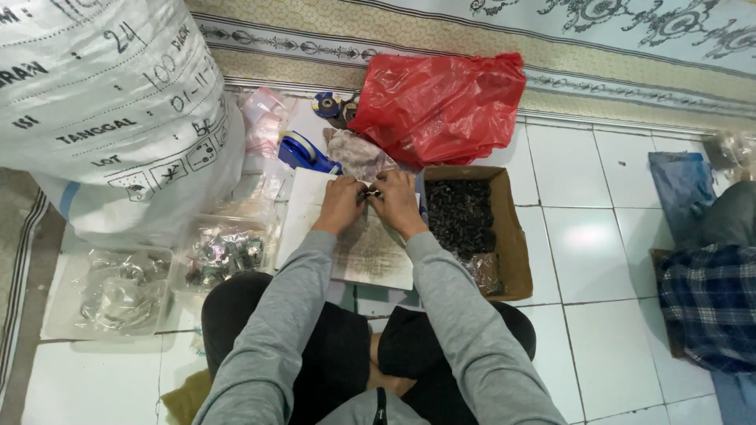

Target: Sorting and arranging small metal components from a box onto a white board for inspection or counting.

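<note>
Small dark metal part [370, 191] | pinched between left hand [341, 203] and right hand [396, 202]; above worn paper sheet [370, 252] | beside brown cardboard box of dark parts [508, 236]

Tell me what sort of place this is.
Probably a home floor used for piecework packing: white floor tiles beside a patterned carpet, a cardboard box of small dark parts, and a big woven sack.

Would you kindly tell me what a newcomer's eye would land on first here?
The red plastic bag at top centre stands out. Just below it, the left hand and right hand pinch a small item together, beside a cardboard box of dark pieces. A big white sack fills the upper left.
</note>
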